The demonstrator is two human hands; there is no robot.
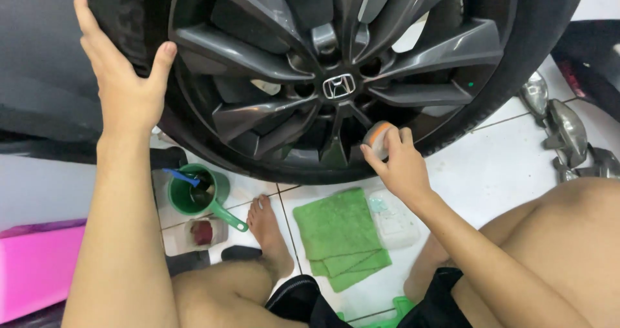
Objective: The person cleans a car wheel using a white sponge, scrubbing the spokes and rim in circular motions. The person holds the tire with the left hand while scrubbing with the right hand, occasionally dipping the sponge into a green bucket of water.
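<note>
- Right hand (399, 163) is pinching a small round applicator pad (378, 138) — orange-edged, grey-faced — and pressing it against the lower spokes of the dark alloy wheel (336, 76), just below the centre cap (338, 86).
- Left hand (123, 76) is lying flat and open on the tyre (132, 34) at the wheel's left edge, fingers spread, thumb hooked toward the rim — gripping nothing, just bracing.
- My read: the spoke-rubbing step is under way. The next move probably calls for sliding the pad along to a neighbouring spoke while the open hand is holding the tyre steady.
- Counting outward: one wheel, one pad, two hands well apart.
- Below the pad, one folded green cloth (340, 237) is lying on the white tiled floor (497, 166), with one pale lidded container (392, 221) just beside it.
- To the left, one green cup (194, 192) is holding a blue-handled tool (181, 177); one small clear tub (201, 232) with something dark red is sitting near it.
- One bare foot (268, 234) is resting between cup and cloth.
- At far right, a cluster of chrome parts (565, 131) — number unclear.
</note>
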